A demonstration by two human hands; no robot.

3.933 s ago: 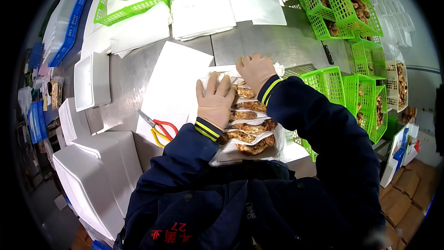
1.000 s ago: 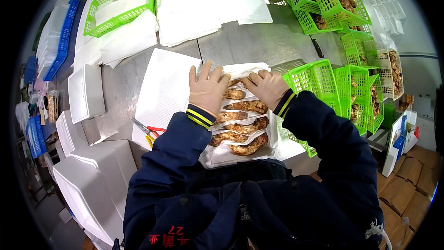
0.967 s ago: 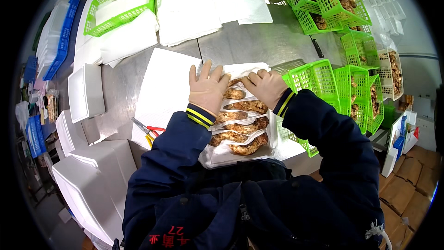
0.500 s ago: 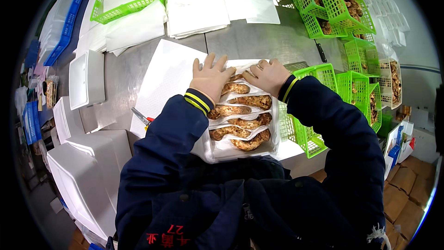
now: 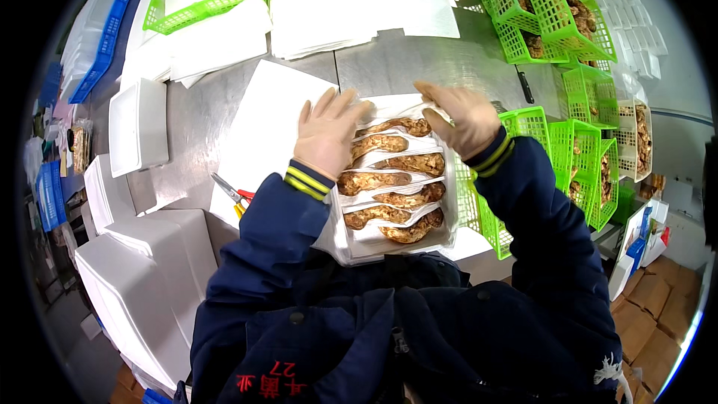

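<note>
Since the previous frame, right hand [image 5: 467, 118] has shifted outward to the far right corner of the white tray [image 5: 366, 245], exposing the farthest mushroom [image 5: 410, 126]. Tray at the near edge of the tabletop [image 5: 449, 60]: seven brown mushrooms, separated by white paper [image 5: 393, 108]. Left hand [image 5: 327, 132] open, fingers spread, by the far left corner; right hand half-open, thumb apart. Nothing visibly gripped. Left of tray: one pair of cutters [image 5: 233, 194]. Beyond, right: one black-handled knife [image 5: 526, 87].
</note>
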